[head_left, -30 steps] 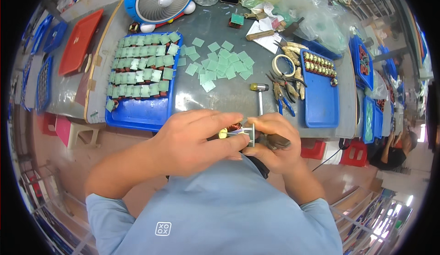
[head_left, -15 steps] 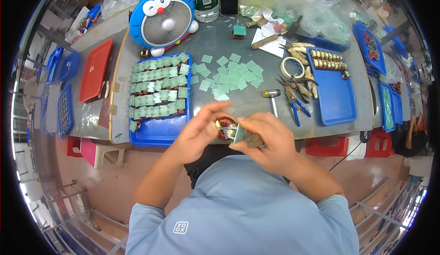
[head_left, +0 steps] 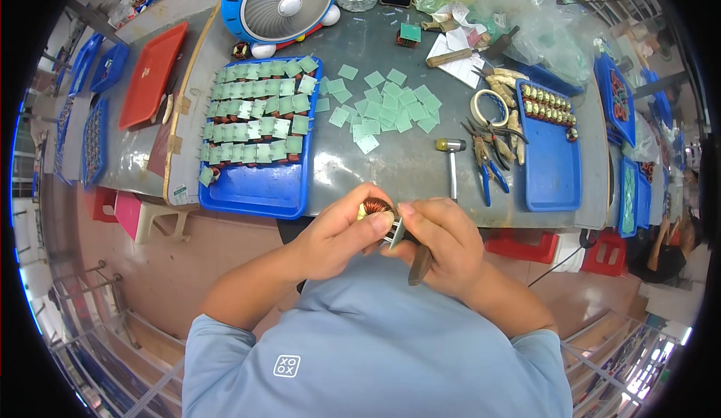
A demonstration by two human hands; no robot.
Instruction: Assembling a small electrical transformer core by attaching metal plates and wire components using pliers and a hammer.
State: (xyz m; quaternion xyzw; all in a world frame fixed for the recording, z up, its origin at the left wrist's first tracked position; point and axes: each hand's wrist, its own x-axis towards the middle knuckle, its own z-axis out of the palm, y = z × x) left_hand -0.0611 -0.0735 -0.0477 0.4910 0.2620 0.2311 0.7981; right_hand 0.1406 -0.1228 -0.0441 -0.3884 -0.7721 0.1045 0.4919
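In front of my body, my left hand (head_left: pixel 334 238) closes its thumb and fingers around a copper-wound ring coil (head_left: pixel 378 205). A small green square board (head_left: pixel 398 235) sits at the coil's right side, with the metal leads running to it. My right hand (head_left: pixel 451 245) pinches the board from the right. A tool with a brown handle (head_left: pixel 420 266) is also tucked in that hand, its handle pointing down; its working end is hidden. Beyond my hands, loose green boards (head_left: pixel 390 106) lie scattered on the grey bench.
At left, a blue tray (head_left: pixel 255 202) carries rows of coils with boards. A second blue tray (head_left: pixel 554 181) at right has coils at its far end. Between lie a hammer (head_left: pixel 452 170), pliers (head_left: pixel 488 164) and a tape roll (head_left: pixel 488 108). A fan (head_left: pixel 285 6) stands at the back.
My left fingers, spread beside the coil before, now wrap round it with the thumb across. The brown handle has swung to point downward. The whole view has shifted slightly.
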